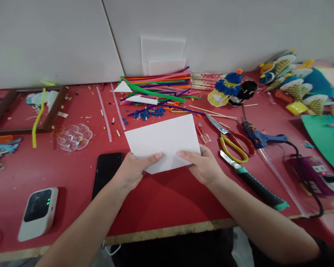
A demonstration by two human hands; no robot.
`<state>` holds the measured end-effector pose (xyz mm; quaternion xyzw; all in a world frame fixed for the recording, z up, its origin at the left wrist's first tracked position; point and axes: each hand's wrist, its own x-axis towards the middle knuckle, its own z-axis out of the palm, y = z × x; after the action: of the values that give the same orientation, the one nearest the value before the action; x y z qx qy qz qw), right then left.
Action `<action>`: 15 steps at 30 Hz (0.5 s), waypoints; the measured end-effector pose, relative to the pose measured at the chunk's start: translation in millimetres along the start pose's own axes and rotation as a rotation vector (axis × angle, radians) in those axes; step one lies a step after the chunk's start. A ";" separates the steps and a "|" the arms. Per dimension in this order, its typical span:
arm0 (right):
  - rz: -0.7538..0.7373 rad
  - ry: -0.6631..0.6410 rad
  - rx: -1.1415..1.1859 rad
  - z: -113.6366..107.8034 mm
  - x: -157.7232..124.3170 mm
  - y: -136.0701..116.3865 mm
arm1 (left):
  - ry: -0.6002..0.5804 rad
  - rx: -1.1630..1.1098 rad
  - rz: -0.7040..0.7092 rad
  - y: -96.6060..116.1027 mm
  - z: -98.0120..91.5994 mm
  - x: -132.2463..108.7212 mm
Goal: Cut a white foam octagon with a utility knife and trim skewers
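Note:
A blank white sheet of foam board or stiff paper (167, 141) is held up over the red table between both hands. My left hand (135, 168) grips its lower left edge, thumb flat on the front and fingers behind. On the lower right edge, my right hand (204, 163) pinches the sheet the same way. The fingers behind the sheet are mostly hidden. A black phone (107, 172) lies by my left wrist. Scissors (233, 139) with red and yellow handles and a box cutter (253, 183) lie to the right of my right hand.
Coloured pipe cleaners (158, 85) lie at the back, with white sheets (163, 52) leaning on the wall. A glue gun (258, 135) with a cord rests at right. A clear flower-shaped tray (75, 137), wooden frame (54, 109) and white hotspot device (39, 213) are at left.

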<state>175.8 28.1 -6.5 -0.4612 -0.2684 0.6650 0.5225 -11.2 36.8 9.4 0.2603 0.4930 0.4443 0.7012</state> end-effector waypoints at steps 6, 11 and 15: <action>-0.103 -0.062 -0.019 1.3 -6.0 7.1 | 0.070 -0.070 0.034 3.5 6.3 -2.8; -0.076 -0.097 -0.146 4.0 -8.5 9.6 | 0.093 -0.032 0.039 1.5 4.0 -1.7; -0.078 -0.096 -0.178 3.5 -10.6 6.4 | 0.087 -0.004 0.032 -0.1 1.5 -1.3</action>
<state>170.1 16.6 -6.8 -0.4626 -0.3689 0.6390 0.4915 -9.9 35.7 10.6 0.2471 0.5178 0.4673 0.6726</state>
